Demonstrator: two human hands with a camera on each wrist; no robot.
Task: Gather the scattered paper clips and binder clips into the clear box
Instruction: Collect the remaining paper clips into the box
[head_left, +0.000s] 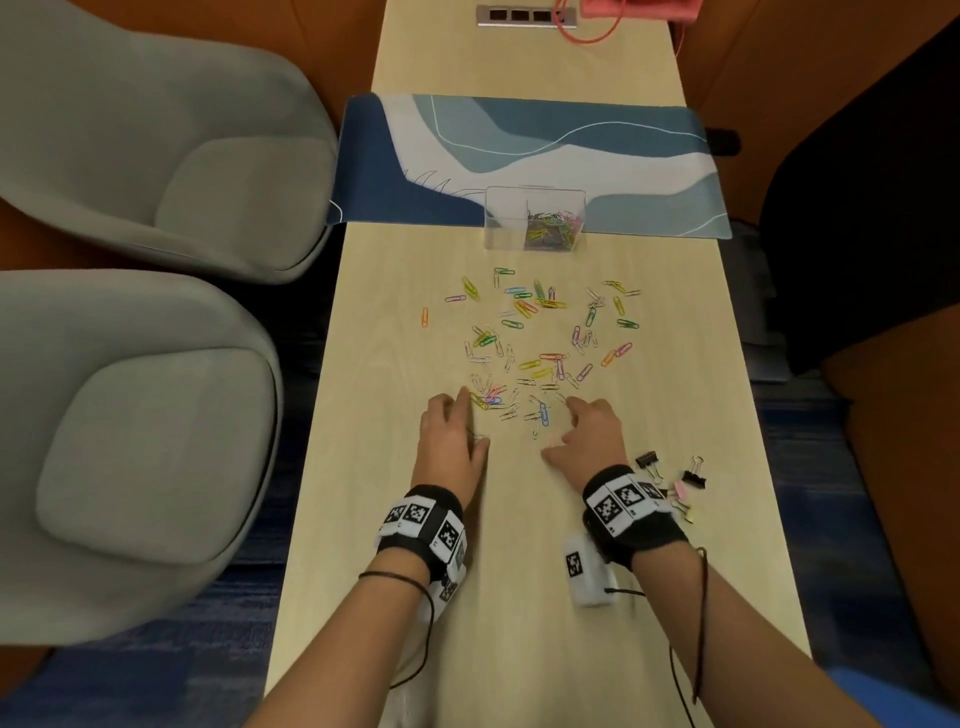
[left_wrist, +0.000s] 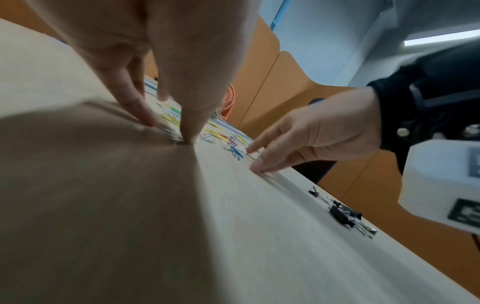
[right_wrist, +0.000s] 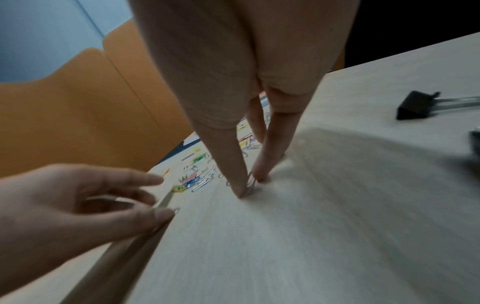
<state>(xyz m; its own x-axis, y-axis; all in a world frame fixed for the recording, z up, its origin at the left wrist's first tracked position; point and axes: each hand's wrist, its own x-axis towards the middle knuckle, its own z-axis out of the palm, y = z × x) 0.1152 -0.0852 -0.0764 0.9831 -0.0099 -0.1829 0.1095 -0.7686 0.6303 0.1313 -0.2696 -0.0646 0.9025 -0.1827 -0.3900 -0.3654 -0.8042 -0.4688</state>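
Resting on counter (head_left: 519, 571): both hands, nearer than the clear box (head_left: 535, 218).
Left hand (head_left: 452, 441): is pinching paper clips (head_left: 530, 338) under thumb and fingers.
Right hand (head_left: 592, 441): is pinching one clip against the counter.
Binder clips (head_left: 675, 478): are lying far nearer than the box, beside the right wrist.

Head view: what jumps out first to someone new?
The bright scatter of paper clips across the middle of the table, with the left hand and right hand set at its near edge. Beyond it, the clear box already holds some clips; a few binder clips lie by the right wrist.
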